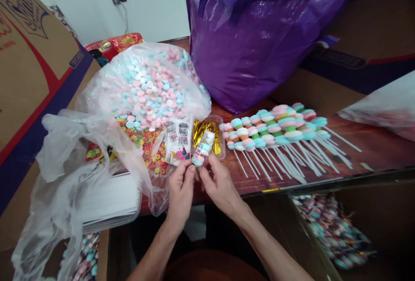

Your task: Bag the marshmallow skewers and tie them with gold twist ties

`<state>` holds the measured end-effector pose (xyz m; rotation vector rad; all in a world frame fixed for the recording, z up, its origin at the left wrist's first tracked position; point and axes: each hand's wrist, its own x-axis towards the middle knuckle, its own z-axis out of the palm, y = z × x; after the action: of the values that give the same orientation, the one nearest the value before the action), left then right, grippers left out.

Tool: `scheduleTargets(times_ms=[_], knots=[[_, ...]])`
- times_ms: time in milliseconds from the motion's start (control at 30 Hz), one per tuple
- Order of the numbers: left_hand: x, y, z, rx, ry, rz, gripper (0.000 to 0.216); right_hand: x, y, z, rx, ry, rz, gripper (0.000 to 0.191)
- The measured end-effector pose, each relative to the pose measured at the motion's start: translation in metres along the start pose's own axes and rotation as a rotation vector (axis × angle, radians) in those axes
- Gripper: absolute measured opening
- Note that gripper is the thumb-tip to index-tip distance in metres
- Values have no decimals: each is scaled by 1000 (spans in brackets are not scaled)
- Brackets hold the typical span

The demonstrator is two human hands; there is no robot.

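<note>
A candy skewer in a printed clear wrapper (204, 148) points up and away between my hands, its pink, white and blue pieces showing through. My left hand (181, 190) pinches the lower end of the wrapper with thumb and fingers. My right hand (220, 183) is closed on the same end from the other side; its fingertips are partly hidden. Just beyond lie a plastic tub of gold twist ties (215, 132) and a stack of printed clear bags (177, 140). To the right, several unwrapped candy skewers (275, 127) lie in a row, white sticks towards me.
A clear bag of pastel candies (152, 82) and loose ring gummies (152, 145) sit left of centre. White sticks lie in a tray (106, 199) under crumpled plastic. A purple bag (259, 39) stands behind; cardboard boxes (39, 56) flank the table. Wrapped skewers (333, 229) fill a box below right.
</note>
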<state>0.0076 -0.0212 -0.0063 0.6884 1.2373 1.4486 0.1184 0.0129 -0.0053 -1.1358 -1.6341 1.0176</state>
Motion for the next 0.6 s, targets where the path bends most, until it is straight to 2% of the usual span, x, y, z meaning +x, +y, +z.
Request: scheduleTargets(times_ms=[67,133,200,267,333,433,500,600], knots=[[1,0,-2,40,11,-3,24,-1,-1,-1,62,-41,75,12],[4,3,-2,-24,-1,-83,27,-3,0,-2,147,-85,152,15],[8,7,0,-160,-21,-194,33,-7,3,-3,137,-63,123,17],[12,11,2,-282,-35,-292,39,-10,6,-4,-2,27,-66,16],[14,14,4,-355,-39,-371,44,-12,10,-7,-186,112,-319,25],[14,17,5,-396,-58,-461,48,-8,13,-14,-377,149,-617,31],[11,18,5,-410,-71,-501,49,-4,13,-17,-434,154,-726,30],[6,21,6,-451,-76,-532,47,-1,10,-18,-478,168,-807,27]])
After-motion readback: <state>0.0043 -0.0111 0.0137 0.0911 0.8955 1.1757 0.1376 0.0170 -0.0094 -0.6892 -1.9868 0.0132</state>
